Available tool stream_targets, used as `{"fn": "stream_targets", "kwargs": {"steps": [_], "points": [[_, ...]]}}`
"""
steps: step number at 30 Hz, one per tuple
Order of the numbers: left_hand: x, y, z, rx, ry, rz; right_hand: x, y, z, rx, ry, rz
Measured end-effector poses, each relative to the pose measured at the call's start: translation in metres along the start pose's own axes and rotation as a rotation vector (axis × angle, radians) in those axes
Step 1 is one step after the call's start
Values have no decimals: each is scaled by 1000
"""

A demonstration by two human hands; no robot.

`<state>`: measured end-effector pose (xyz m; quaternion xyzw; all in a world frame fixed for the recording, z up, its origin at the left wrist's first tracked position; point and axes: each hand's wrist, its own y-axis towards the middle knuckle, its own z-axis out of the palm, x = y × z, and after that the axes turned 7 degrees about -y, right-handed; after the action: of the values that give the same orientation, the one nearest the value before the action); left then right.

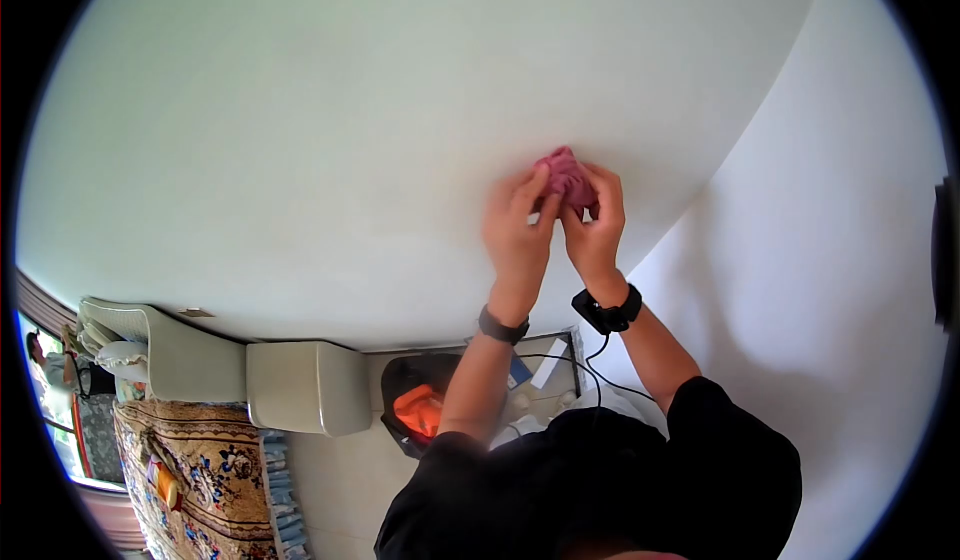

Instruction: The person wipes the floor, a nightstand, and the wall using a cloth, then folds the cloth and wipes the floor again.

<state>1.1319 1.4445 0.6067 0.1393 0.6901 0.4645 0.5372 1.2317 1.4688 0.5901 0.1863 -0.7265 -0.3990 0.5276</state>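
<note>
A crumpled pink cloth (pixel 567 178) is held between my two hands, in front of the pale wall (pixel 330 140). My left hand (pixel 517 220) has its fingers closed on the cloth's left side and is slightly blurred. On the cloth's right side, my right hand (pixel 597 222) grips it with thumb and fingers. Both arms are raised, and each wrist wears a black band. Whether the cloth touches the wall cannot be made out.
A bed with a patterned cover (pixel 200 460) and a beige cabinet (pixel 308 387) stand at lower left. A black and orange bag (pixel 415 410) lies on the floor. A black cable (pixel 600 385) hangs from the right wrist. A second wall (pixel 830 260) meets the first at right.
</note>
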Motion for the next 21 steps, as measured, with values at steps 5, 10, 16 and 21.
{"fn": "stream_targets", "kwargs": {"steps": [5, 10, 16, 21], "points": [[31, -48, 7, 50, 44, -200, -40, -47, -5, 88, -84, 94], [31, -47, 18, -29, 43, -206, -36, -34, -11, 95, -38, 43], [-6, -10, 90, -27, -43, 39, -48, 20, -61, -90, 17, 43], [15, -61, 139, 144, 58, 76, -96, -23, -89, -211, 132, 421]]}}
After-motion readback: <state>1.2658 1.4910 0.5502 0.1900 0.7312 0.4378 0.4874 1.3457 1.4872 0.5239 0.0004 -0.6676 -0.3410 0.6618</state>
